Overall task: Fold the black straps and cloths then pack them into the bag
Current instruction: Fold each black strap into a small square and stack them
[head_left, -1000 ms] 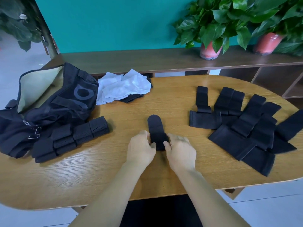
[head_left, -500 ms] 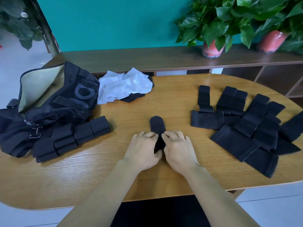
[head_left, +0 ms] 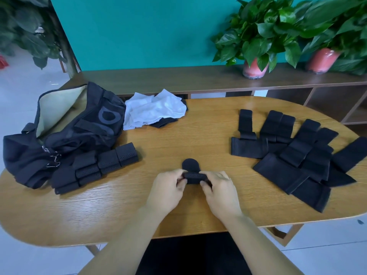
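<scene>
The oval wooden table (head_left: 198,135) carries everything, and its near edge runs just under the person's wrists while the far edge meets a low shelf (head_left: 178,78) with two potted plants (head_left: 256,42); the widest bare wood lies in the middle band between the piles and along the near left, so there is room to carry a finished piece leftward without crossing anything. At the far left sits the black bag (head_left: 79,132), its mouth open and pale lining showing, hanging partly over the left table edge. On the right a spread of unfolded black straps (head_left: 297,159) fans out almost to the right rim, with one end reaching past it. Just right of the bag lie the rolled straps (head_left: 95,167) already done, touching the bag's near side, and beyond them a crumpled white cloth (head_left: 155,110) with a dark cloth under it. The change is in the centre: the strap in hand (head_left: 193,174), which a second ago lay long and flat with its rounded tab well clear of the fingers, is now rolled up close to that tab, so this piece looks nearly folded and should soon join the rolled ones. The left hand (head_left: 168,191) and right hand (head_left: 220,193) each pinch one end of the roll between thumb and curled fingers, knuckles raised off the wood
</scene>
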Demonstrator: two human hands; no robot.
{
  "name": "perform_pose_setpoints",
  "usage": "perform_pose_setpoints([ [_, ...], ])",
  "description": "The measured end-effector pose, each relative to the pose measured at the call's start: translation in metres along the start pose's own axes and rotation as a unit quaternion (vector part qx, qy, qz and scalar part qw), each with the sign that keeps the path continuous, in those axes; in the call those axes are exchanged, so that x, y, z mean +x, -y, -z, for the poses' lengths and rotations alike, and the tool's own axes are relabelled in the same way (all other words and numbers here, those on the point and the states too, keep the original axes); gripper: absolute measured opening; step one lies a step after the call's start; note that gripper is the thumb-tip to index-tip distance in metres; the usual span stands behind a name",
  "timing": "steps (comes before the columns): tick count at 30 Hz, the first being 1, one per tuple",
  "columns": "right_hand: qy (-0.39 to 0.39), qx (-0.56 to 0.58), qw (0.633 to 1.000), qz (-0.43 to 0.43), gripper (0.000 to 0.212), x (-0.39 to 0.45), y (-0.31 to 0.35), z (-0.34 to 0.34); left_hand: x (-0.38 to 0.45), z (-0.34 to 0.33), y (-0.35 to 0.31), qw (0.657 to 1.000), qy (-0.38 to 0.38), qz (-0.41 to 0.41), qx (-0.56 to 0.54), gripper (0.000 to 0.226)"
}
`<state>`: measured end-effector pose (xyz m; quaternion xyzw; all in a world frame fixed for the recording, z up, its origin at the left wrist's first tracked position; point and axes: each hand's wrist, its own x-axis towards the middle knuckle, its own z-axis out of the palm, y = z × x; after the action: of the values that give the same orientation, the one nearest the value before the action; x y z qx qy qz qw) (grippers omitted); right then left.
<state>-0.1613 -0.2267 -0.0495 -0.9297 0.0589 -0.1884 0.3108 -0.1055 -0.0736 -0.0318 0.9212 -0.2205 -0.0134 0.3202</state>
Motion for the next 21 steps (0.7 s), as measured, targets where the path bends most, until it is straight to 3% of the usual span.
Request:
perform_pose_setpoints([
  [3,-0.019,0.006,0.998,-0.057,0.008,0.003,0.005,-0.005,-0.002,-0.006,-0.003,0.998,-0.038,0.043,-0.035,0.01],
  [11,-0.007,-0.077,0.994,-0.076,0.027,0.016,0.015,-0.013,0.003,-0.012,-0.002,0.986,-0.109,0.106,-0.071,0.016],
  [21,-0.003,-0.131,0.988,-0.085,0.034,0.027,0.02,-0.019,0.016,-0.008,0.003,0.978,-0.109,0.157,-0.08,0.019],
])
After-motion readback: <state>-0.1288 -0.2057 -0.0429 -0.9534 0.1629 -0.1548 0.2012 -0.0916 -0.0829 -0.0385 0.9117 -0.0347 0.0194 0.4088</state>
